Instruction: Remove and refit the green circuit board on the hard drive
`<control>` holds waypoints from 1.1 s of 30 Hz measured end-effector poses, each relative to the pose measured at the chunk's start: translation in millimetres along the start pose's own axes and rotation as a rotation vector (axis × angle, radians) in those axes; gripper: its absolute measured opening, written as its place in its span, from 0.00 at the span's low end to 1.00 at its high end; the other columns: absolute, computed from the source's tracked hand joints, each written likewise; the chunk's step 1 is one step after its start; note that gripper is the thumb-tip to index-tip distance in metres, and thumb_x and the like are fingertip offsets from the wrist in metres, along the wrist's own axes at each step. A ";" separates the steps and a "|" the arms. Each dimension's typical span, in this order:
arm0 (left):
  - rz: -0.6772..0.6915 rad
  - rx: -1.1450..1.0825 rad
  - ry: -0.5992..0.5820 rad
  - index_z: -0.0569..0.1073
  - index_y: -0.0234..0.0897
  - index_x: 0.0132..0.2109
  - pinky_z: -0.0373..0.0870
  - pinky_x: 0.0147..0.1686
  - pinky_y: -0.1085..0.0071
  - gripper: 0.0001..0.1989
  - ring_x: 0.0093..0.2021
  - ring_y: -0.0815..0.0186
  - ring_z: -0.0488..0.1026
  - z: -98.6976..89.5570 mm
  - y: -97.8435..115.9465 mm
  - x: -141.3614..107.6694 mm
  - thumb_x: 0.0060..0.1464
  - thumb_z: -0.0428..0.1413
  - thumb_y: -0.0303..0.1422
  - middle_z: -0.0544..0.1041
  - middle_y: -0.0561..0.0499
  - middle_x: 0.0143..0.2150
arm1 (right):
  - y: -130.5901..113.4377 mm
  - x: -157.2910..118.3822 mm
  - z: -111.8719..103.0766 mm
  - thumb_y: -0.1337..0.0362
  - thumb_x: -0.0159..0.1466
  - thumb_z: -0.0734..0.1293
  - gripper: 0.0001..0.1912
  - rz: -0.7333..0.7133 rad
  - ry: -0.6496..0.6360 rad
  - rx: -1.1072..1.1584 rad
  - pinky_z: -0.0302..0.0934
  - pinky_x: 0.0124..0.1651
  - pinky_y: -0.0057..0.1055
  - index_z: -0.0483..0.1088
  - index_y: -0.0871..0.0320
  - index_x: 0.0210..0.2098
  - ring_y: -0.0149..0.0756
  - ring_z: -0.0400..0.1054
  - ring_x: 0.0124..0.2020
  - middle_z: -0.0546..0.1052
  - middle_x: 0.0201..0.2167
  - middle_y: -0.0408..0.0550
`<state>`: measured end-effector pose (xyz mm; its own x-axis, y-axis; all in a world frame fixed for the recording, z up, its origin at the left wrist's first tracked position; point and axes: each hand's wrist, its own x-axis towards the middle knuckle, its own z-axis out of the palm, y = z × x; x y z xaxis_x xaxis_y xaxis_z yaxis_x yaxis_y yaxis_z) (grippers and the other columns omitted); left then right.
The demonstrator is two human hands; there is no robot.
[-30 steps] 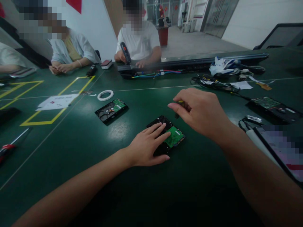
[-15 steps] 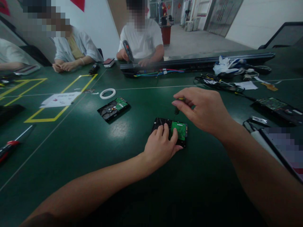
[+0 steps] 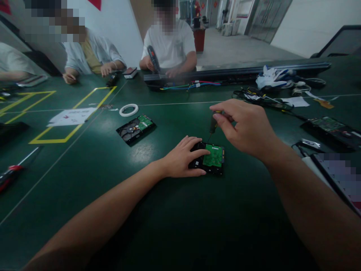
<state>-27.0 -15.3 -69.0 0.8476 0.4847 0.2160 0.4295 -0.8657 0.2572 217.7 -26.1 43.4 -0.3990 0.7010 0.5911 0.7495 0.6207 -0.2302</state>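
Some of the hard drive (image 3: pixel 214 157) hides under the spread left hand (image 3: pixel 184 158); the right hand (image 3: pixel 244 126) pinches a partly covered screwdriver (image 3: pixel 213 125).

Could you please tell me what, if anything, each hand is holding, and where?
The right hand holds a screwdriver by its handle; the left hand lies spread over a hard drive.

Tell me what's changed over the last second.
The drive has turned anticlockwise, its connector edge now facing right, the left hand resting on it throughout. The right hand keeps hold of the screwdriver; more of it now shows, pointing down toward the drive's far edge. A co-worker's hand has moved right, to a black object. The second drive, ring and red screwdriver stayed put.
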 end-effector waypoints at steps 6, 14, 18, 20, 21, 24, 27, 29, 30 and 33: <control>-0.071 0.004 0.079 0.70 0.46 0.70 0.60 0.68 0.37 0.37 0.70 0.39 0.61 9.7 18.6 -4.1 0.63 0.57 0.61 0.62 0.35 0.72 | 2.8 -2.0 2.8 0.62 0.71 0.67 0.10 0.051 0.012 0.068 0.67 0.44 0.41 0.77 0.53 0.49 0.45 0.76 0.41 0.83 0.42 0.49; -0.117 0.032 0.071 0.70 0.47 0.71 0.59 0.69 0.38 0.36 0.72 0.40 0.60 10.2 24.9 -6.3 0.64 0.58 0.60 0.61 0.36 0.73 | 5.8 -2.0 0.2 0.57 0.69 0.70 0.07 0.084 0.020 0.097 0.65 0.40 0.41 0.76 0.52 0.44 0.45 0.74 0.38 0.81 0.39 0.48; -0.118 0.033 0.083 0.70 0.45 0.70 0.59 0.69 0.39 0.36 0.72 0.39 0.60 10.4 25.8 -6.4 0.64 0.58 0.59 0.61 0.35 0.73 | 8.6 -1.1 0.3 0.54 0.68 0.72 0.09 0.086 0.046 0.056 0.62 0.37 0.40 0.75 0.52 0.41 0.44 0.72 0.36 0.80 0.34 0.47; -0.116 0.036 0.085 0.70 0.45 0.70 0.59 0.69 0.39 0.36 0.72 0.39 0.60 10.6 26.2 -6.4 0.64 0.59 0.59 0.61 0.35 0.73 | 8.1 -0.7 1.1 0.53 0.67 0.73 0.10 0.084 0.060 0.025 0.61 0.36 0.40 0.75 0.52 0.39 0.44 0.70 0.34 0.78 0.33 0.47; -0.115 0.036 0.086 0.71 0.45 0.70 0.59 0.69 0.39 0.36 0.72 0.39 0.60 10.7 26.2 -6.3 0.63 0.59 0.59 0.61 0.35 0.73 | 7.4 -0.6 1.7 0.52 0.67 0.74 0.11 0.085 0.067 0.009 0.60 0.36 0.40 0.74 0.51 0.39 0.44 0.70 0.34 0.78 0.33 0.48; -0.114 0.040 0.081 0.70 0.45 0.70 0.59 0.69 0.39 0.36 0.72 0.40 0.60 10.6 26.1 -6.0 0.64 0.58 0.59 0.61 0.36 0.73 | 5.4 -0.5 3.3 0.51 0.66 0.75 0.13 0.095 0.095 -0.033 0.58 0.37 0.41 0.73 0.51 0.36 0.45 0.68 0.33 0.76 0.31 0.48; -0.113 0.046 0.073 0.70 0.46 0.70 0.59 0.69 0.39 0.36 0.72 0.41 0.60 10.6 25.7 -5.8 0.64 0.58 0.59 0.61 0.36 0.73 | 5.6 -0.7 4.3 0.51 0.66 0.75 0.13 0.094 0.118 -0.050 0.58 0.36 0.40 0.72 0.51 0.35 0.44 0.67 0.33 0.75 0.29 0.47; -0.116 0.044 0.076 0.70 0.46 0.70 0.59 0.69 0.39 0.36 0.72 0.41 0.60 10.9 25.4 -5.8 0.64 0.58 0.59 0.62 0.36 0.73 | 6.6 -1.0 4.6 0.51 0.67 0.74 0.12 0.080 0.111 -0.039 0.59 0.37 0.40 0.73 0.51 0.36 0.44 0.68 0.34 0.76 0.31 0.47; -0.117 0.043 0.078 0.70 0.46 0.70 0.60 0.69 0.38 0.36 0.72 0.41 0.60 11.1 25.2 -5.8 0.64 0.58 0.59 0.62 0.36 0.73 | 7.0 -1.1 4.6 0.51 0.67 0.74 0.12 0.073 0.103 -0.024 0.60 0.37 0.40 0.73 0.51 0.37 0.44 0.69 0.35 0.77 0.32 0.47; -0.114 0.041 0.082 0.70 0.46 0.71 0.59 0.69 0.39 0.36 0.72 0.40 0.60 11.7 24.8 -5.9 0.64 0.58 0.59 0.62 0.36 0.73 | 6.6 -1.5 4.1 0.53 0.67 0.73 0.10 0.066 0.080 0.037 0.63 0.39 0.40 0.75 0.52 0.39 0.44 0.72 0.37 0.79 0.37 0.48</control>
<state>-17.7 -41.1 -74.9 0.7648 0.5875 0.2646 0.5356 -0.8079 0.2458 221.1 -21.6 37.9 -0.3052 0.7115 0.6329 0.7522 0.5877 -0.2979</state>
